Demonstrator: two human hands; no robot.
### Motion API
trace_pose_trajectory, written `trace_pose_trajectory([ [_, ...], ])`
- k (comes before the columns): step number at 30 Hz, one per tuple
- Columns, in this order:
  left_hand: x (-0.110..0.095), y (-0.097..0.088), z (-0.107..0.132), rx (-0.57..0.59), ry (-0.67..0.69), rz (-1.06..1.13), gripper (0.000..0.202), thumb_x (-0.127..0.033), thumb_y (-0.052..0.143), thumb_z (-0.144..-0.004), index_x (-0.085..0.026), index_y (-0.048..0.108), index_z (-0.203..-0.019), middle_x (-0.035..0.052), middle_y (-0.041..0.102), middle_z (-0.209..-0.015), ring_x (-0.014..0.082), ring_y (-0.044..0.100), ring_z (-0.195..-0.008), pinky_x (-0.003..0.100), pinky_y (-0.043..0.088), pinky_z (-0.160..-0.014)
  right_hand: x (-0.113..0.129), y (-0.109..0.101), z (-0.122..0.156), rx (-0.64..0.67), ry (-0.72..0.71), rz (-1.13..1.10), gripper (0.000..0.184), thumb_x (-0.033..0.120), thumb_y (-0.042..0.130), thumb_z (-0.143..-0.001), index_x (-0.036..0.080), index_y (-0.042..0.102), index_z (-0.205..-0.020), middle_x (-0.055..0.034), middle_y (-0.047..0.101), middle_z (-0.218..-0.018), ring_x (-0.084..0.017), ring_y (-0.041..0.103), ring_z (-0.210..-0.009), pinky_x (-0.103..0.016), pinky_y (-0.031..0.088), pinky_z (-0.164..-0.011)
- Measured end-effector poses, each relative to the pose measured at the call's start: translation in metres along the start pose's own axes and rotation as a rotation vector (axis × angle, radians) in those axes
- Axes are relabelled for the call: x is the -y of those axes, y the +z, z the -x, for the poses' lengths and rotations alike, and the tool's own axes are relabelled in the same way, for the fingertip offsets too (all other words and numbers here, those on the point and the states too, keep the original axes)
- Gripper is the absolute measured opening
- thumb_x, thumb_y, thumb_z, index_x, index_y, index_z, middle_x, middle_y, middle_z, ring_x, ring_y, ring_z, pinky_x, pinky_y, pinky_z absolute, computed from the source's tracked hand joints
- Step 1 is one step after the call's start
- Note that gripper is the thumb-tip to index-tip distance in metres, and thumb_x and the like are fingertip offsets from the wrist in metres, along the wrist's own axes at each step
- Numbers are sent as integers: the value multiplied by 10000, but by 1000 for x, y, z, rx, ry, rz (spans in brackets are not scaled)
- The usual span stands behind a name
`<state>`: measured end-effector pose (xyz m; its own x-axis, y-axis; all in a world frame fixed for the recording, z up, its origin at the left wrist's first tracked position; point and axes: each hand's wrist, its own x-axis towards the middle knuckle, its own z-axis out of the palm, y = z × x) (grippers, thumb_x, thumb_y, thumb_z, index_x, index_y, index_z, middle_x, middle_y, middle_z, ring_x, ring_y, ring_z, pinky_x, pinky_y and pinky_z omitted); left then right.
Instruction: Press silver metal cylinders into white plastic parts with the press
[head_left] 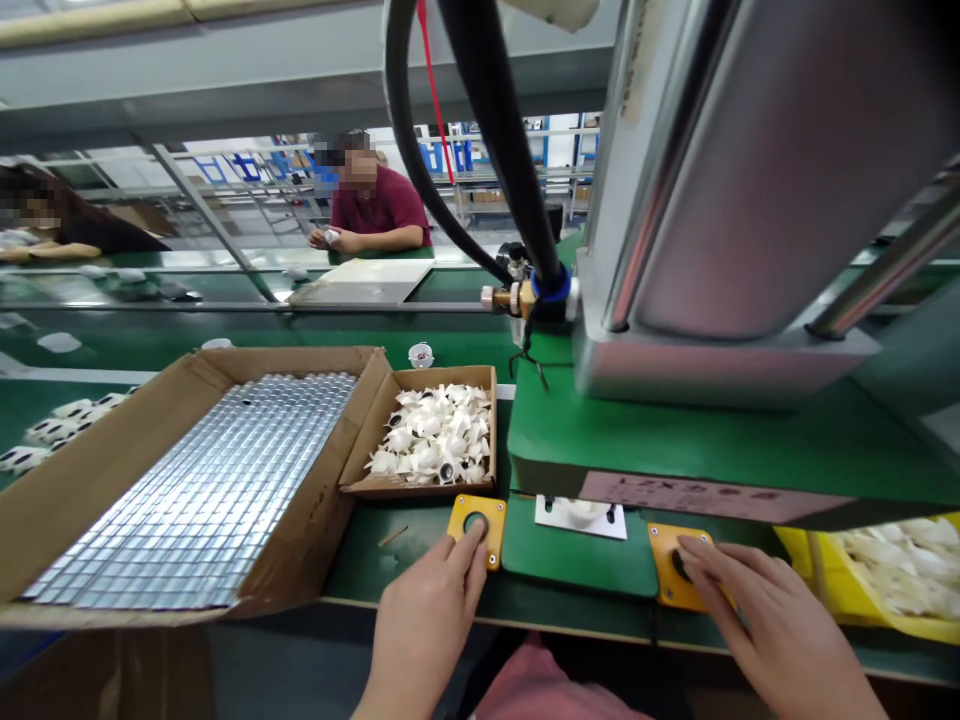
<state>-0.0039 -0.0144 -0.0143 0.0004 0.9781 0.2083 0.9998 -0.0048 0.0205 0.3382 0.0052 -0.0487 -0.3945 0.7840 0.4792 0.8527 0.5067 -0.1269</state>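
Factory assembly floor: green workbench point(367, 560), press point(697, 430) with hoses point(496, 110), carton point(319, 510) of metal parts point(202, 490), co-worker point(386, 208) opposite.

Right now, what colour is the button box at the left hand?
The button box is yellow-orange; head view.

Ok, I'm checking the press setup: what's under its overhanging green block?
A white plate with dark slots, on the green base, and part of a white piece on the plate. The green block covers whatever lies further back.
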Motion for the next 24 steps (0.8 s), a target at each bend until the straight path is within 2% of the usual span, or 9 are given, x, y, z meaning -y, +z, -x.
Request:
trace_pose_trajectory([
  [7, 0, -5, -4, 6, 8, -1, 327, -319, 380, -930, -281, 621, -1147, -4, 678, -795, 177, 661, -636, 272, 366, -473, 6, 3, 7, -78, -90, 67, 324, 330, 474, -919, 168, 537, -1192, -40, 653, -1068, -210, 542, -990, -361, 380, -896],
  [10, 0, -3, -2, 13, 3, 15, 337, -327, 376, -929, -276, 616, -1160, 1, 681, -796, 182, 662, -645, 274, 372, -481, 9, 3, 7, -111, -83, 73, 322, 337, 481, -913, 160, 553, -1172, -43, 656, -1037, -208, 544, -974, -359, 380, -895],
  [15, 2, -3, -3, 87, -48, 103, 361, -355, 349, -929, -285, 611, -1167, 20, 697, -901, 206, 672, -719, 281, 405, -529, 9, 5, 6, -88, -26, 38, 305, 354, 521, -890, 191, 568, -1143, -37, 654, -1019, -217, 548, -972, -376, 388, -900],
  [18, 5, -9, -8, 148, -92, 287, 381, -371, 318, -930, -281, 612, -1154, 34, 685, -1022, 225, 662, -861, 301, 455, -664, 10, 4, 3, -66, 35, -55, 277, 365, 513, -892, 222, 568, -1123, -30, 652, -1011, -204, 562, -960, -351, 422, -879],
  [21, 4, -19, -14, 168, -137, 610, 386, -375, 288, -931, -268, 639, -1050, 38, 668, -1074, 217, 613, -1001, 318, 440, -837, 20, -4, -9, -23, 157, -236, 262, 377, 486, -902, 250, 551, -1122, -23, 653, -1005, -178, 589, -923, -305, 475, -816],
  [24, -9, -27, -19, 184, -160, 913, 322, -390, 346, -908, -239, 617, -994, 50, 669, -974, 215, 613, -920, 316, 455, -797, 38, -17, -37, 18, 326, -461, 263, 405, 489, -892, 237, 556, -1083, -35, 658, -960, -160, 613, -833, -268, 508, -718],
])
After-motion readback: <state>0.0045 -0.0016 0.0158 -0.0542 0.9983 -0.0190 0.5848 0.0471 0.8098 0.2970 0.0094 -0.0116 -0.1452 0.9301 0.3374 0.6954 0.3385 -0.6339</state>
